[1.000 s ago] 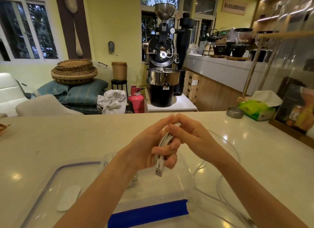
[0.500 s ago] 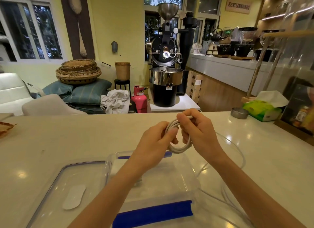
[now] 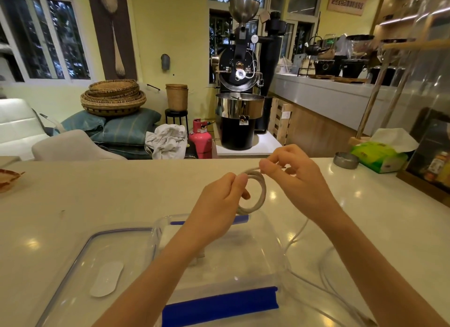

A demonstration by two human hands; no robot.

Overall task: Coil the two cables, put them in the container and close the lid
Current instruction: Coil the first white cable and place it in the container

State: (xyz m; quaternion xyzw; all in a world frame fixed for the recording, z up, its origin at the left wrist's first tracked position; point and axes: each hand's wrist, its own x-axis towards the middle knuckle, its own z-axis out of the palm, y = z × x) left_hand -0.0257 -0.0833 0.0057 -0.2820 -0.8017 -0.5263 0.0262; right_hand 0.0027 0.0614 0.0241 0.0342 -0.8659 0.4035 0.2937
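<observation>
A white cable wound into a small coil (image 3: pixel 258 195) hangs between both hands above the far edge of the container. My left hand (image 3: pixel 219 205) pinches the coil's left side. My right hand (image 3: pixel 292 178) grips its top with thumb and fingers. Below them stands a clear plastic container (image 3: pixel 272 231) with blue clips, open. Its clear lid (image 3: pixel 80 265) with a blue rim lies flat to the left. A second white cable (image 3: pixel 323 273) lies loose on the counter to the right of the container. Something small and white shows inside the container under my left forearm.
The white counter (image 3: pixel 97 197) stretches wide. A metal ashtray (image 3: pixel 345 160) and a green tissue box (image 3: pixel 379 156) sit at the far right, with a glass case (image 3: pixel 433 156) beside them. A woven dish (image 3: pixel 7 179) lies at the far left edge.
The cable went from a flat bundle with a USB plug hanging down to a round coil. Both hands rose and moved farther out over the container's back edge.
</observation>
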